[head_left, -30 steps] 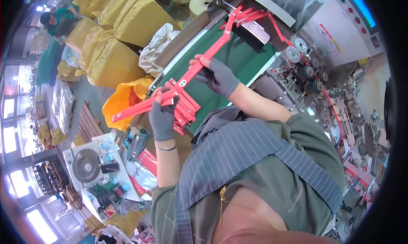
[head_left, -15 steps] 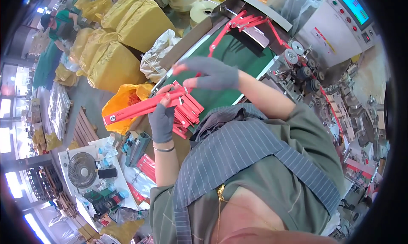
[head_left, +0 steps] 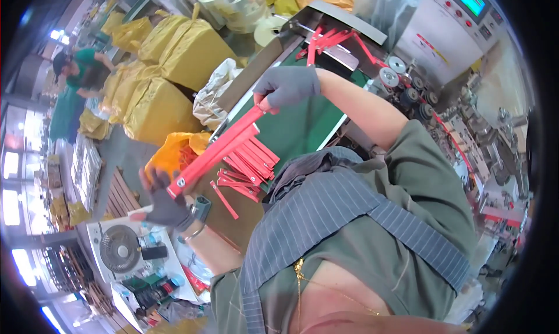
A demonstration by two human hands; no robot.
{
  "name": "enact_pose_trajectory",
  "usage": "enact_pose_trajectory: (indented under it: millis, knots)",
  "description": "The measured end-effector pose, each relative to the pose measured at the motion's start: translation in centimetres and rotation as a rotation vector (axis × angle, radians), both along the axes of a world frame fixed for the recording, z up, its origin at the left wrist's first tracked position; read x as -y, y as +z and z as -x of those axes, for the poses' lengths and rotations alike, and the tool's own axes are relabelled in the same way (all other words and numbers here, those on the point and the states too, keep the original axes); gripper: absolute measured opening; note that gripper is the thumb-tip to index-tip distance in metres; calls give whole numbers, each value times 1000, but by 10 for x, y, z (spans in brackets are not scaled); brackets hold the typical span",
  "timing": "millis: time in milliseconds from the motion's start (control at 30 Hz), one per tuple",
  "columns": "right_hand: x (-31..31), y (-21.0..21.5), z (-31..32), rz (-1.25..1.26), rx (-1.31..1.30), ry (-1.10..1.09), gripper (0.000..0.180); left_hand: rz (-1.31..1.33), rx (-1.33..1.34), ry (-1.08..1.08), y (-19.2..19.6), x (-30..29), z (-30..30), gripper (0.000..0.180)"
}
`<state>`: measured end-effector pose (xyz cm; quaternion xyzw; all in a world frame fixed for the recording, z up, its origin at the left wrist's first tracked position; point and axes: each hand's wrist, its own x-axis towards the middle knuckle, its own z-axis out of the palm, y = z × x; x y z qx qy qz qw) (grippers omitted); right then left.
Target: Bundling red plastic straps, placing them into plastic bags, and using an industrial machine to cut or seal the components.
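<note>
Red strips (head_left: pixel 216 150), long axis rising rightward, right fingers (head_left: pixel 267 105) pinching upper end, left fingers (head_left: pixel 156 179) spread

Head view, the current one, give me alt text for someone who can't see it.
A gloved right hand grips long red strips by their upper end; the left hand, blurred, is spread open near their lower end. A pile of smaller strips lies by a green belt, with yellow sacks at upper left.
</note>
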<state>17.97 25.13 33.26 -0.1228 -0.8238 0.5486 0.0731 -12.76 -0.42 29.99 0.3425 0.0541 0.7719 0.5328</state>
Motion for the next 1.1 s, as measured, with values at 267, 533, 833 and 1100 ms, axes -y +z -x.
enact_pose_trajectory:
  millis: [267,533,833,1100]
  knots:
    - [54,-50,23,-292,189,248,24,587,-1349,-161,14,-70,-118,43]
    - [62,-83,-11,-118,154,96,24,727,-1456,-323,-25,-85,-146,24]
    - [61,-81,-23,-118,47,34,21,831,-1390,-302,-20,-87,-157,20]
    - [70,-79,-21,-124,-19,-72,22,816,-1307,-180,-16,-76,-156,19]
